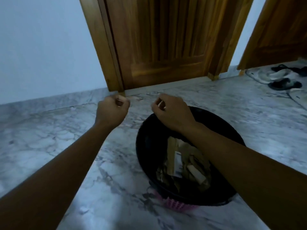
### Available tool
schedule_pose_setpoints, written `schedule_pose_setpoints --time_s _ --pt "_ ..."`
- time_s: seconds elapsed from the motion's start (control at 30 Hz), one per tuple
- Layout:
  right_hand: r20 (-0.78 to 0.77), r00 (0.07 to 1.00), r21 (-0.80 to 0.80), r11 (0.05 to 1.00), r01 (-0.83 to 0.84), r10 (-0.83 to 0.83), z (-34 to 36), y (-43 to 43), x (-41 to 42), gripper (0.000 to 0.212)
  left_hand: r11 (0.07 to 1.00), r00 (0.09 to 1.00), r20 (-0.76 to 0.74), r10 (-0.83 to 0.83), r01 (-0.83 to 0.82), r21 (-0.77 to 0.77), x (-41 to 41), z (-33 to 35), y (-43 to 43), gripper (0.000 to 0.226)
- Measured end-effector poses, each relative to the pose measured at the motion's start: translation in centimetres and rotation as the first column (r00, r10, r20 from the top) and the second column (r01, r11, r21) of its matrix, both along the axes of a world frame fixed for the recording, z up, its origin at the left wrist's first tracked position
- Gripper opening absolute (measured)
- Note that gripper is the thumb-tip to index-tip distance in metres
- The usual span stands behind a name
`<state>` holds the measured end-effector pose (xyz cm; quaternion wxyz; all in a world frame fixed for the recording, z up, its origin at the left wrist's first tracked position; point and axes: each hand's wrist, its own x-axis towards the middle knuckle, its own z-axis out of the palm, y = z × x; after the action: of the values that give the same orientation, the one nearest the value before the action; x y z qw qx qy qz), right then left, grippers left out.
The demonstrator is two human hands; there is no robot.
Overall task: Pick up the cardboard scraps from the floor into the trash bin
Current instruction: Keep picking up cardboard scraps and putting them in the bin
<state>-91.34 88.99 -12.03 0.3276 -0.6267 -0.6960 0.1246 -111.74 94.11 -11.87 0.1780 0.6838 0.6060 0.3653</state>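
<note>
**Left hand**: the fingers are curled into a loose fist, and what appears to be one small brown scrap is pinched at the fingertips. The hand is held above the marble floor, to the left of the bin and not over it.

**Right hand**: the fingers are curled and one pale sliver is pinched between thumb and forefinger. The hand is held just above the far rim of the trash bin.

**Below and behind the right hand:** a heap of cardboard scraps is already lying in the bin. The pieces overlap and cannot be counted.

**Step in hand, as judged:** the two pinched pieces are to be dropped in. The left hand is best carried rightward until it is over the opening. Both pinches are best opened low over the heap, so that light pieces are not scattered past the rim.

**Counts:** two hands, two held pieces and one bin are shown. One closed door stands beyond both hands, and a second door stands far right of the right hand. Beneath it lie dark sandals, whose number is not clear.
</note>
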Motion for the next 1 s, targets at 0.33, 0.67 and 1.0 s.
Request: schedule_pose_setpoints --time_s 0.33,0.67,1.0 --pt "0.123 0.856 -0.091 0.865 -0.493 0.501 -0.3 -0.2 -25.7 0.023 0.837 0.848 -0.09 0.522 -0.53 -0.138 -22.8 -2.4 -14.7 0.033" --pt "0.27 0.288 -0.288 0.362 -0.887 0.919 4.7 -26.1 -46.8 0.03 0.399 0.469 -0.269 0.841 -0.875 -0.276 -36.6 5.3 -50.1 0.052" --pt "0.204 -0.111 -0.485 0.002 -0.874 0.973 -0.9 -54.1 -54.1 0.03 0.094 0.254 -0.31 0.916 -0.889 -0.448 -36.8 2.8 -82.4 0.055"
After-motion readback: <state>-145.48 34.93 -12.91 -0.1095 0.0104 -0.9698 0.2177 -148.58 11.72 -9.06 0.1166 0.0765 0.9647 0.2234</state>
